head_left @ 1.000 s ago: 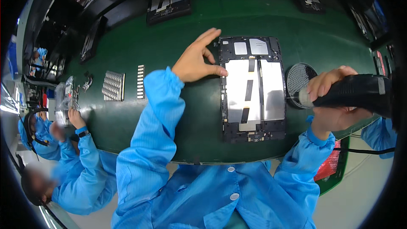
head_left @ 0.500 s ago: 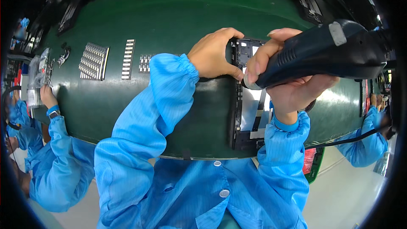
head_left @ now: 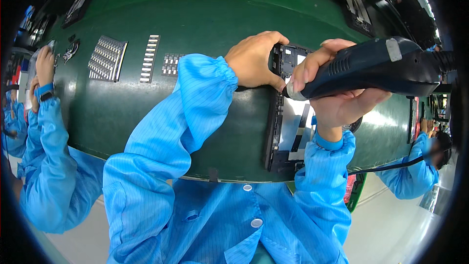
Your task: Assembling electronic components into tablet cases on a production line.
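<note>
along the left edge of the tablet (head_left: 289,122) on the green table (head_left: 224,137), i rest the left hand (head_left: 254,61) with thumb and fingers wide apart while the right hand (head_left: 339,107) grips a black tool (head_left: 369,68), opening-up seemingly done, what remains unclear.

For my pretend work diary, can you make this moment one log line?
left hand: spread at left edge of opened device | right hand: gripping black handheld tool | tool tip: near left thumb

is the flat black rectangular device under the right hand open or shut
Open: the device shows its silver metal panel and dark flat strip uncovered.
</note>
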Tool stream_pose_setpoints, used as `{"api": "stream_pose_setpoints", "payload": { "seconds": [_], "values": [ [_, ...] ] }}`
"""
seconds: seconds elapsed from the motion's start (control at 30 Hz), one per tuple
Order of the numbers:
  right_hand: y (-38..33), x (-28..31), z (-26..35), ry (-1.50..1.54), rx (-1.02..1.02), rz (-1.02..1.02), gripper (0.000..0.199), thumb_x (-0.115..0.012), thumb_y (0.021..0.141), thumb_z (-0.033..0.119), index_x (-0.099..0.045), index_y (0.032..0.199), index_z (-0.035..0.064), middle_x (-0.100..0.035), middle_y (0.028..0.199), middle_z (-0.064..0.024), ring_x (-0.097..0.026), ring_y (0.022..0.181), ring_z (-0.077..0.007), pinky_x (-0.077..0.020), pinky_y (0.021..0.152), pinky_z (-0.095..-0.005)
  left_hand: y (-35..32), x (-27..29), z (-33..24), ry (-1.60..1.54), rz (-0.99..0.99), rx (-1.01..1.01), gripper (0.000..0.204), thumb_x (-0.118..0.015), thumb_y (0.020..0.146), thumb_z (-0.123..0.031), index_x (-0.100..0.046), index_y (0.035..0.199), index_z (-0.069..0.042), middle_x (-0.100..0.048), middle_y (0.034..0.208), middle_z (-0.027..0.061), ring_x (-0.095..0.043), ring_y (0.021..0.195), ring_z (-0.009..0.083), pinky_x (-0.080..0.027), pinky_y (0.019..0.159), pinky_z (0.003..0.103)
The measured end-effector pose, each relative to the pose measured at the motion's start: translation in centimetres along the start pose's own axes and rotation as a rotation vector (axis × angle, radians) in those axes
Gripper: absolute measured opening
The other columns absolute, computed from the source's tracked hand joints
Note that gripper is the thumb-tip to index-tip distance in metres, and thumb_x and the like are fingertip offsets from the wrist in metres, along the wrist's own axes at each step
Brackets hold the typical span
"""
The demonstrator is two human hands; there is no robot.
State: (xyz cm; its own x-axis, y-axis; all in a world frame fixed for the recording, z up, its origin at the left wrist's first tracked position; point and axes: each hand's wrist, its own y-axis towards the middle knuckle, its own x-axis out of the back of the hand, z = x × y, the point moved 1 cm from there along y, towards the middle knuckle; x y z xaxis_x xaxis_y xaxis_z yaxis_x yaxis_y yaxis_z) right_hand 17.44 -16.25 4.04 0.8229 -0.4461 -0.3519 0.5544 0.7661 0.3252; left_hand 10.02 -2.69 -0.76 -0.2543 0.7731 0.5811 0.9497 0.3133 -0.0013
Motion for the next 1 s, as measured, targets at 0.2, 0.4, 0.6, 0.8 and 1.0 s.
{"api": "stream_pose_setpoints", "payload": {
  "seconds": [0.2,0.4,0.6,0.8,1.0],
  "values": [
    [-0.3,0.6,-0.5,0.027,0.041,0.177,0.100,-0.030,0.070,0.088,-0.048,0.108,-0.0030,-0.055,0.069,-0.0173,-0.056,0.057,-0.0253,-0.0483,0.054,-0.0385,-0.1,0.4,0.1,-0.033,0.025,0.036,0.081,-0.086,0.050,-0.025,-0.051,0.121,-0.003,-0.056,0.119,0.0142,-0.053,0.111,0.0321,-0.044,0.093,0.038],
    [-0.8,0.6,-0.7,0.035,0.069,0.182,0.098,-0.031,0.071,0.088,-0.048,0.105,-0.0022,-0.056,0.069,-0.0181,-0.057,0.056,-0.0255,-0.0486,0.053,-0.0389,0.1,0.0,0.2,-0.019,-0.004,0.015,0.081,-0.086,0.050,-0.026,-0.052,0.120,-0.003,-0.056,0.120,0.0147,-0.054,0.111,0.0326,-0.043,0.094,0.039],
    [-0.5,2.4,3.2,-0.036,0.319,0.125,0.106,-0.022,0.073,0.088,-0.045,0.122,-0.0026,-0.056,0.070,-0.0129,-0.056,0.055,-0.0234,-0.0486,0.051,-0.0389,0.4,0.1,-0.2,-0.033,0.018,-0.028,0.082,-0.087,0.051,-0.029,-0.051,0.120,-0.001,-0.055,0.120,0.0175,-0.053,0.112,0.0344,-0.043,0.095,0.039],
    [-2.8,11.0,7.7,-0.047,0.399,-0.105,0.104,-0.024,0.072,0.088,-0.047,0.119,-0.0016,-0.053,0.066,-0.0117,-0.053,0.053,-0.0248,-0.0447,0.050,-0.0402,-0.3,0.1,0.4,-0.123,0.027,-0.014,0.086,-0.087,0.055,-0.012,-0.044,0.129,-0.005,-0.061,0.089,0.0087,-0.053,0.057,0.0096,-0.041,0.050,0.023],
    [-5.5,15.8,5.1,-0.025,0.367,-0.307,0.093,-0.026,0.078,0.082,-0.048,0.114,-0.0006,-0.053,0.066,-0.0126,-0.054,0.053,-0.0255,-0.0451,0.051,-0.0395,-0.4,0.7,-0.3,-0.087,0.192,0.111,0.094,-0.089,0.054,-0.024,-0.042,0.133,-0.003,-0.053,0.126,0.0128,-0.057,0.063,0.0139,-0.047,0.061,0.028]
  ]
}}
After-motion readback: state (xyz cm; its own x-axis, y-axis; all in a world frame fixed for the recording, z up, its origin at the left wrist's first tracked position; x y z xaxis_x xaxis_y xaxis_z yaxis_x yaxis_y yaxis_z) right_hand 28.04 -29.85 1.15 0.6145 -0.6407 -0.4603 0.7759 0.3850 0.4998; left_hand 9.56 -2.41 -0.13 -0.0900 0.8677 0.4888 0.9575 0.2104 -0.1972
